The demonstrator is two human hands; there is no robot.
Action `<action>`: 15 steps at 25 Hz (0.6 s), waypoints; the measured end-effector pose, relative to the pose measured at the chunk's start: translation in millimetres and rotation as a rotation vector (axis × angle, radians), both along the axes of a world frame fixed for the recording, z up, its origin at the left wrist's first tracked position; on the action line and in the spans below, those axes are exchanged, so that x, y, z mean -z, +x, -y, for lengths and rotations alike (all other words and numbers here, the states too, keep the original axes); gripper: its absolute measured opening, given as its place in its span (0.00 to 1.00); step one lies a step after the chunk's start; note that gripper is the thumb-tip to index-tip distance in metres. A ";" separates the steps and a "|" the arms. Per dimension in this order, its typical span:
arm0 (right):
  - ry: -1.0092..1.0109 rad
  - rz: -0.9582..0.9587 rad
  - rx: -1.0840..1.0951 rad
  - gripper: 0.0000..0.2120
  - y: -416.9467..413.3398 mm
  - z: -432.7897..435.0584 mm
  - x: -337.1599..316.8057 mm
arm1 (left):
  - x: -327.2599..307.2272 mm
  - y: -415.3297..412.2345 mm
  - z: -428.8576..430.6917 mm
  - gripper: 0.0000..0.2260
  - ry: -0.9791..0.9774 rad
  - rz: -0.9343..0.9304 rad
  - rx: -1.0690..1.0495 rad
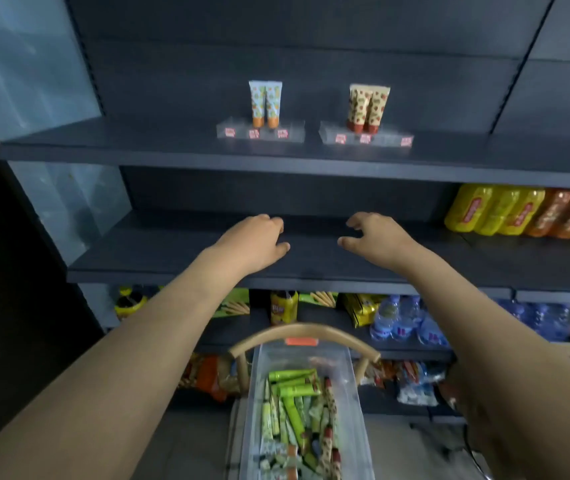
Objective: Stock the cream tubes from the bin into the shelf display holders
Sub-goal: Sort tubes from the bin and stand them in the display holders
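Note:
Two clear display holders stand on the upper dark shelf. The left holder (228, 131) carries two pale blue tubes (264, 103) with orange caps. The right holder (394, 138) carries two cream strawberry-print tubes (368, 107) with red caps. Below me a clear plastic bin (356, 420) holds several loose tubes (295, 396), green and patterned. My left hand (254, 242) and my right hand (378, 237) hover over the middle shelf with fingers loosely curled, holding nothing.
The middle shelf (311, 268) is bare under my hands; yellow and orange bottle packs (522, 211) sit at its right end. Lower shelves hold snacks, a yellow jar (283, 306) and water bottles (404, 320). A curved wooden chair back (306, 332) arches over the bin.

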State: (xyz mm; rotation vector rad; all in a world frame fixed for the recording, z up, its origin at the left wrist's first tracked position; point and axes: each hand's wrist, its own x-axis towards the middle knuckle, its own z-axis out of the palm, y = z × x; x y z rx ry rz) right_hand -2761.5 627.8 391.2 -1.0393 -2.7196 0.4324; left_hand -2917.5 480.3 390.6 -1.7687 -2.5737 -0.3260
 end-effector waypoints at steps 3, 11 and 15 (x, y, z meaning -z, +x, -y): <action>-0.049 0.073 0.029 0.24 9.9 15.5 49.0 | 51.0 9.8 15.2 0.17 -0.062 0.077 0.004; -0.239 0.276 0.024 0.21 32.4 45.1 195.2 | 192.3 37.0 39.1 0.14 -0.213 0.240 -0.001; -0.377 0.378 0.006 0.23 38.9 38.9 268.9 | 270.4 47.1 29.3 0.13 -0.292 0.356 -0.038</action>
